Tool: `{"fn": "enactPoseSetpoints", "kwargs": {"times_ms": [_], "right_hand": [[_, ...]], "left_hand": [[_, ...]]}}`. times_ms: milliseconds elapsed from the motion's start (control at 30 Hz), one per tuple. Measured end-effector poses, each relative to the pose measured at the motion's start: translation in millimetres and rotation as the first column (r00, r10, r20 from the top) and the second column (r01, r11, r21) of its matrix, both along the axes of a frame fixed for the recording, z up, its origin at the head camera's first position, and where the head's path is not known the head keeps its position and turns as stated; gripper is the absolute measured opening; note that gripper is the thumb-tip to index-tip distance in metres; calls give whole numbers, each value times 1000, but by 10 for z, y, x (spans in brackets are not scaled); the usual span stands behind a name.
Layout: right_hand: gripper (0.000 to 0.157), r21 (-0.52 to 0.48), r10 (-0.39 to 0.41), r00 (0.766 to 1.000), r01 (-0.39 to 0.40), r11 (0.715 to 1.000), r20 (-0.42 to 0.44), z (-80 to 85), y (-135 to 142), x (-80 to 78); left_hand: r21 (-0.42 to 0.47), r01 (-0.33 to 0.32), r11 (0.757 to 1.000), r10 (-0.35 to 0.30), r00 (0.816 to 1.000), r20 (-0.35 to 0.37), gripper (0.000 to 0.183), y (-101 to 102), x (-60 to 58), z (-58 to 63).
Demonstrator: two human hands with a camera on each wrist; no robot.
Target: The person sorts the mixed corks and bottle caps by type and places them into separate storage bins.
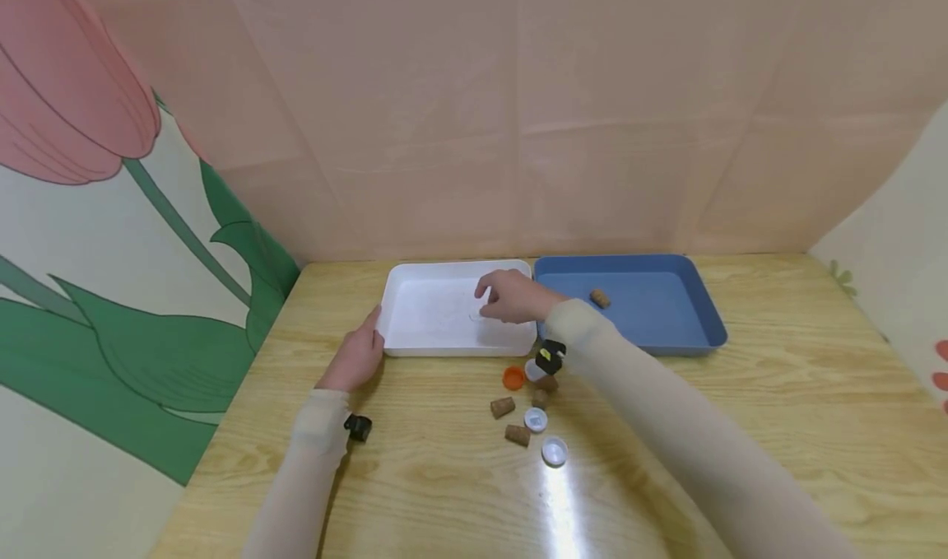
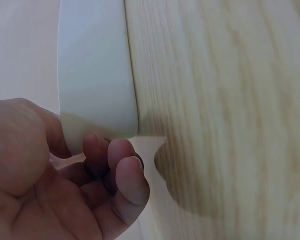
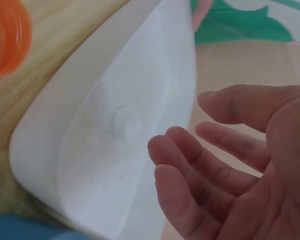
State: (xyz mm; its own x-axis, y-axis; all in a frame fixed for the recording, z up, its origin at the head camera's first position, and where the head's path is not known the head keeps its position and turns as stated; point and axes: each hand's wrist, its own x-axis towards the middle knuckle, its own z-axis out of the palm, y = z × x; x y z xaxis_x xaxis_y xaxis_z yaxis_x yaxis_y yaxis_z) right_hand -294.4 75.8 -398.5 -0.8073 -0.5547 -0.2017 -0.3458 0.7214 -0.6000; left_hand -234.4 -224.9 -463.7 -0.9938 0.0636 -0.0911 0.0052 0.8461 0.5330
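My left hand (image 1: 357,355) grips the left end of a white tray (image 1: 422,312); in the left wrist view its thumb goes over the rim and the fingers curl by the outer wall. Above the right part of that tray is my right hand (image 1: 511,295), fingers loosely bent and apart, with nothing between them. A white bottle cap (image 3: 125,125) lies on the tray floor below this hand, hardly standing out from the white.
A blue tray (image 1: 659,312) adjoins the white one on the right and holds one cork (image 1: 600,299). In front of the trays lie an orange cap (image 1: 513,378), several white caps (image 1: 554,451) and several corks (image 1: 502,407), some near the right wrist camera (image 1: 550,357).
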Motion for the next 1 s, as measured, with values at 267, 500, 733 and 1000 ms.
{"fn": "enactPoseSetpoints", "kwargs": {"times_ms": [267, 500, 733, 1000], "right_hand": [[29, -61, 40, 995, -45, 997, -87, 105, 306, 333], [24, -118, 79, 987, -96, 988, -139, -57, 555, 633], [26, -193, 115, 987, -135, 972, -112, -264, 744, 922], [22, -246, 105, 989, -128, 961, -105, -458, 890, 1117]], "left_hand": [[-4, 1, 1000, -1, 1000, 0, 56, -6, -1, -1], [7, 6, 1000, -6, 1000, 19, 57, 2, -15, 5], [-4, 2, 1000, -2, 1000, 9, 56, -8, -10, -15], [-4, -4, 1000, 4, 1000, 9, 56, 7, -5, -16]]}}
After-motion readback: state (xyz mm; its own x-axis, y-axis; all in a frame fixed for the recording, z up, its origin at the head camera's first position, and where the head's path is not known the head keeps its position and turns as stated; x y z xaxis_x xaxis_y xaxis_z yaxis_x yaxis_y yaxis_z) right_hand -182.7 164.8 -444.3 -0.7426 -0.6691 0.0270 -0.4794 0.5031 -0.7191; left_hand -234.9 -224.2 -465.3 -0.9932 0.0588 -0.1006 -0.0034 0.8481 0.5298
